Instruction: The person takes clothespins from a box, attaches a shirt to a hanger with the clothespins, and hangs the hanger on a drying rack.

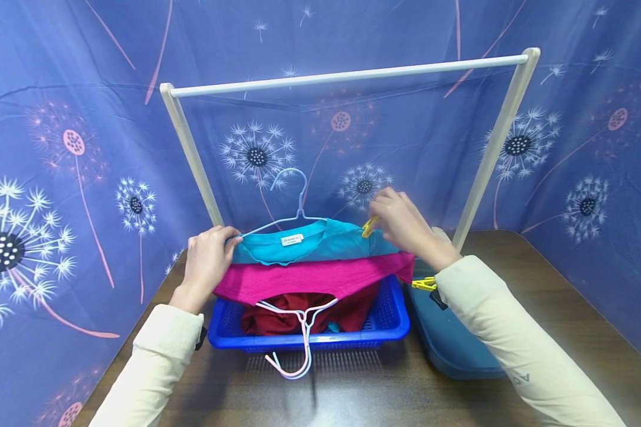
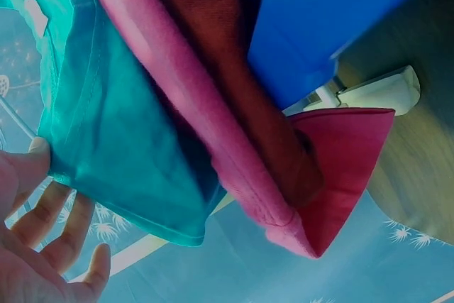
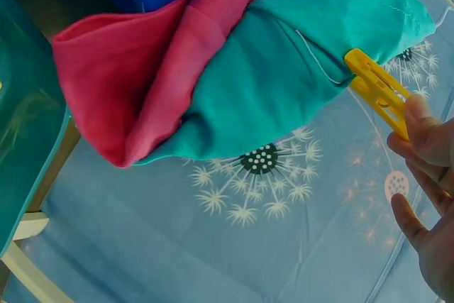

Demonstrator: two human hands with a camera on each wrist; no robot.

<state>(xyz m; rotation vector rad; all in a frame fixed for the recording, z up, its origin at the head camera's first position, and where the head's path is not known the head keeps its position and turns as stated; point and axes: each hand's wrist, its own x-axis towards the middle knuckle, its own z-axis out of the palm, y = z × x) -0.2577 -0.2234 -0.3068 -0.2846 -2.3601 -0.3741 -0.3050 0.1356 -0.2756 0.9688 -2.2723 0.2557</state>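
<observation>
A teal shirt (image 1: 310,244) with a white label hangs on a light blue hanger (image 1: 301,207), hook upward. My left hand (image 1: 208,255) pinches the shirt's left shoulder edge together with the hanger's end, thumb and finger meeting there in the left wrist view. Between thumb and finger, my right hand (image 1: 403,222) holds a yellow clothespin (image 3: 379,90), whose tip is on the shirt's right shoulder edge. In front of the teal shirt lies a magenta garment (image 1: 299,276), with the hooks of two pale hangers (image 1: 303,344) pointing toward me.
Beneath the garments stands a blue basket (image 1: 395,320) with dark red cloth (image 1: 352,308) inside. A teal bin (image 1: 448,350) holding another yellow clothespin (image 1: 423,284) is at right. A white rack (image 1: 352,75) stands behind, on the wooden table (image 1: 363,391).
</observation>
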